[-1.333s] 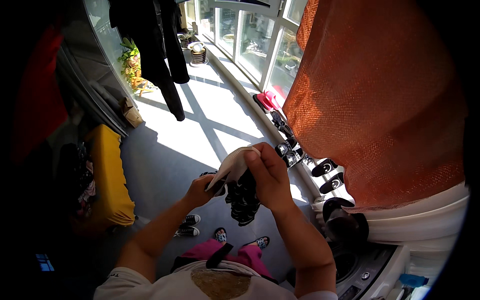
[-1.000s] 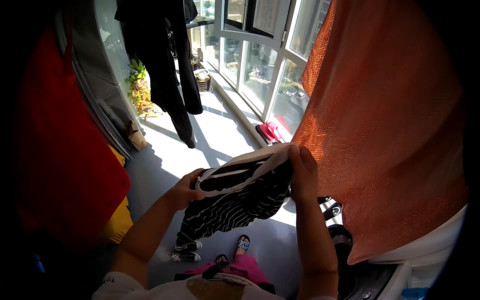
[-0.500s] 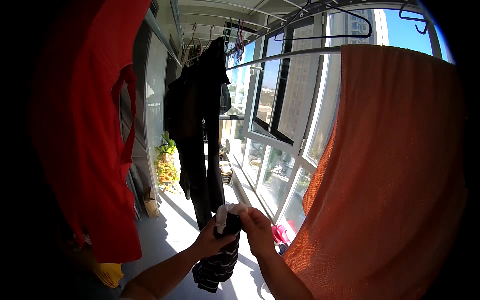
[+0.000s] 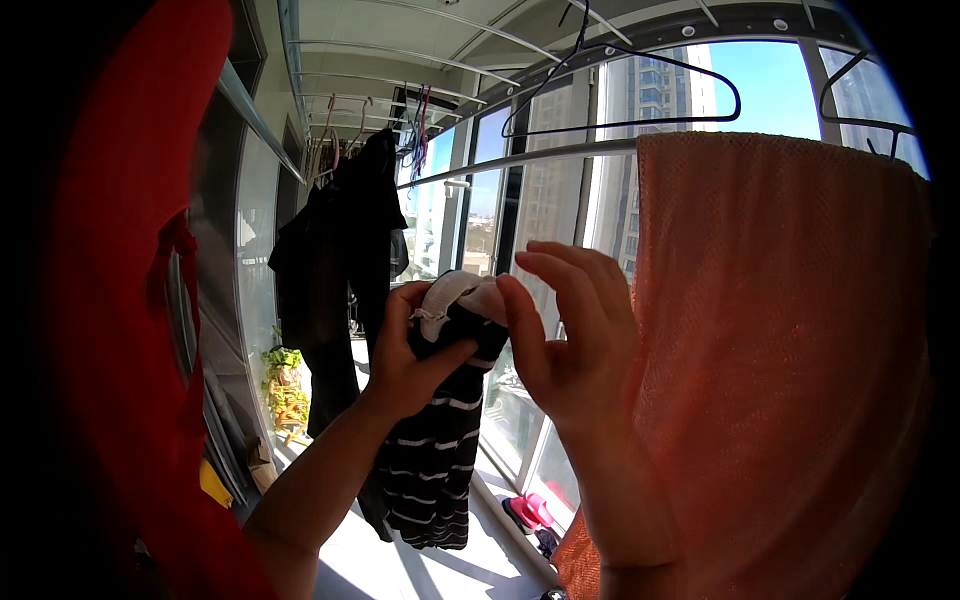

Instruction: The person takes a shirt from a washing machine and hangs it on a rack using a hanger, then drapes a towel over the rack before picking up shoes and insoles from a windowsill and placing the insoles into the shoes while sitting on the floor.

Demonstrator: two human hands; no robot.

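Observation:
A black garment with thin white stripes (image 4: 432, 470) hangs down in front of me, its top edge bunched and showing a whitish band (image 4: 445, 298). My left hand (image 4: 400, 365) is closed on it just below that band, the thumb lying across the dark cloth. To the right, my right hand (image 4: 590, 350) is raised with its fingers spread. The tip of its thumb is at the band's right end; whether it touches the cloth I cannot tell. The lower part of the garment hangs loose.
A black hanger (image 4: 640, 125) hangs above the metal rail (image 4: 560, 152). Orange cloth (image 4: 780, 350) drapes over the rail at right. Red clothing (image 4: 125, 250) hangs close on the left, black clothes (image 4: 330, 250) beyond. Pink slippers (image 4: 538, 508) lie by the windows.
Both hands and the striped garment have come up higher in view. My right hand has gone from pinching the whitish edge to spread fingers. The view has tilted upward.

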